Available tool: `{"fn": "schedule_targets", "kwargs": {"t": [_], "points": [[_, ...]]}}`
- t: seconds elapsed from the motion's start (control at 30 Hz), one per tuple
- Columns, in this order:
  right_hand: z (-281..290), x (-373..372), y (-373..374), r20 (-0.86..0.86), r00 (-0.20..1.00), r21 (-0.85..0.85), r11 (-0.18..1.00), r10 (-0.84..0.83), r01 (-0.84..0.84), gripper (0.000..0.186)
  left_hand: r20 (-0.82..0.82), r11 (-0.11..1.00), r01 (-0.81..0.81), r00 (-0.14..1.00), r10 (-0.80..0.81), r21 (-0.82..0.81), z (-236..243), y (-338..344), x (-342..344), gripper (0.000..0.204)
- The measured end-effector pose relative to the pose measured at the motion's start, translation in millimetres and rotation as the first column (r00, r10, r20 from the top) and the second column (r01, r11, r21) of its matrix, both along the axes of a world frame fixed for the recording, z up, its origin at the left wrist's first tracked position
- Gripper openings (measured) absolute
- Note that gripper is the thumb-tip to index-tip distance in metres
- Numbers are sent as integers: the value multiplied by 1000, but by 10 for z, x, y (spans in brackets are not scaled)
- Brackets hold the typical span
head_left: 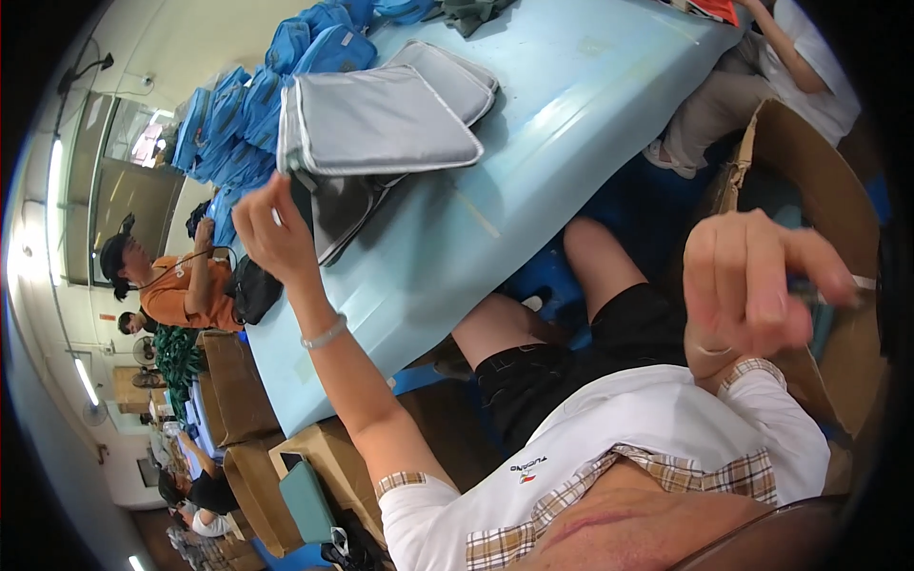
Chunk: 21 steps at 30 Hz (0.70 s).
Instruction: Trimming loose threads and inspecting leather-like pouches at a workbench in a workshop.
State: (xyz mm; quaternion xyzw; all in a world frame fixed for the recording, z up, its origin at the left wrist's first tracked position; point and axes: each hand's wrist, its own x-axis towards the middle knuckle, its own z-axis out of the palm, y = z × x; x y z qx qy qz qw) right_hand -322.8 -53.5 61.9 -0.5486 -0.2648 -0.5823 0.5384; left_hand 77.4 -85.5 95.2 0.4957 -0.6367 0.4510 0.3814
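Near the far left of the table, my left hand (271, 231) is raised with its fingertips pinched at the lower left corner of a silver-grey padded fabric bag (381, 119). Pale piping edges this flat, roughly square bag. Another grey padded piece (447, 81) lies behind it, and a dark grey panel (345, 214) hangs beneath. At the right, well apart from the fabric, my right hand (747, 276) is lifted in front of my shoulder, fingers curled and partly blurred. Something small and dark seems to show by its fingertips, too unclear to name.
Blue bags (243, 114) are heaped along the light-blue table (533, 143). An open cardboard box (833, 181) stands at my right, cartons (324, 457) and a green case (307, 500) at my left. A person in orange (181, 285) works at left, another (809, 67) sits far right.
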Motion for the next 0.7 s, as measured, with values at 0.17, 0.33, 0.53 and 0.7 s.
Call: {"fn": "schedule_targets", "kwargs": {"t": [0.17,0.33,0.53,0.7], "points": [[99,220,186,133,990,-7,999,-52,53,26,163,969,8,985,-49,247,-344,643,-351,15],[291,339,502,296,946,-35,988,-131,147,26,143,924,79,979,-142,373,-655,1004,-682,18],[584,409,540,171,978,11,993,-118,117,22,34,907,138,986,-165,399,-918,1100,-760,21],[514,285,647,114,981,0,988,-155,156,16,7,897,142,987,-159,418,-958,1142,-860,22]]}}
